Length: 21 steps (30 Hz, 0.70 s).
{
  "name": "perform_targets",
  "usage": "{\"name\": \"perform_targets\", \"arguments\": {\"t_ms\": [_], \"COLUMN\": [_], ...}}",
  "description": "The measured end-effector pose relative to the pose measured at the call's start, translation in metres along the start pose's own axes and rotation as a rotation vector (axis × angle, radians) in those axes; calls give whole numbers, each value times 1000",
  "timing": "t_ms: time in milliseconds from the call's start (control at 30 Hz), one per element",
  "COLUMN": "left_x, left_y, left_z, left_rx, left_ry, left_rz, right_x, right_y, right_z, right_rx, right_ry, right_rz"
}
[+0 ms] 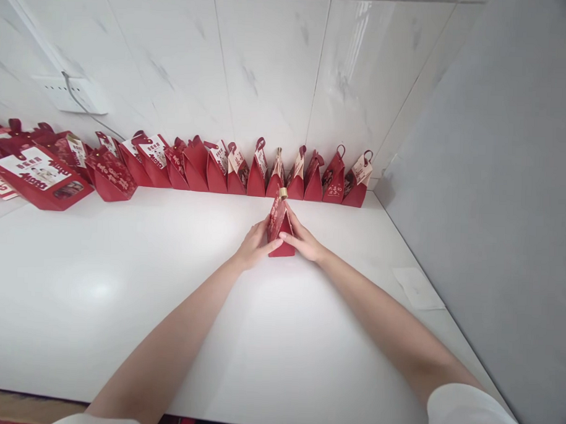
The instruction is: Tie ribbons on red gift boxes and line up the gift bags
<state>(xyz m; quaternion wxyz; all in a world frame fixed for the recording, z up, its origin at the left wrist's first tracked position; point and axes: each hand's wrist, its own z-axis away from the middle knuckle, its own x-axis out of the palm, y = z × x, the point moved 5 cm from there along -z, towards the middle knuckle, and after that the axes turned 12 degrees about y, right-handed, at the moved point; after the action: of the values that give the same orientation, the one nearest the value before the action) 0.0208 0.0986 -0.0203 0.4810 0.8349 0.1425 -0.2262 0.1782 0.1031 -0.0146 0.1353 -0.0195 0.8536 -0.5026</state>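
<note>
A small red triangular gift box [279, 227] with a gold clasp at its top stands upright on the white table [169, 282]. My left hand [254, 245] presses against its left side, fingers closed on it. My right hand [305, 237] grips its right side, thumb across the lower front. Both arms reach forward from the near edge. Behind the box, a row of several similar red boxes [266, 171] lines the back wall.
Larger red boxes with white labels [38, 172] lie at the far left. A wall socket with a cable [73, 93] sits on the tiled wall. A grey panel [497, 182] bounds the right side. A white paper slip [417, 288] lies near the right edge.
</note>
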Motion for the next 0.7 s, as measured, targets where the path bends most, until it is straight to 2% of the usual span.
{"name": "perform_targets", "arguments": {"t_ms": [100, 267, 467, 700], "left_x": [-4, -10, -13, -14], "left_y": [2, -4, -14, -9], "left_z": [-1, -2, 1, 1], "left_rx": [30, 12, -126, -170], "left_ry": [-49, -155, -126, -95], "left_rz": [57, 50, -24, 3], "right_x": [-6, -14, -10, -8], "right_y": [8, 12, 7, 11], "right_z": [0, 1, 1, 0], "right_rx": [65, 122, 151, 197], "right_ry": [-119, -79, -155, -86], "right_rz": [-47, -34, -116, -175]}}
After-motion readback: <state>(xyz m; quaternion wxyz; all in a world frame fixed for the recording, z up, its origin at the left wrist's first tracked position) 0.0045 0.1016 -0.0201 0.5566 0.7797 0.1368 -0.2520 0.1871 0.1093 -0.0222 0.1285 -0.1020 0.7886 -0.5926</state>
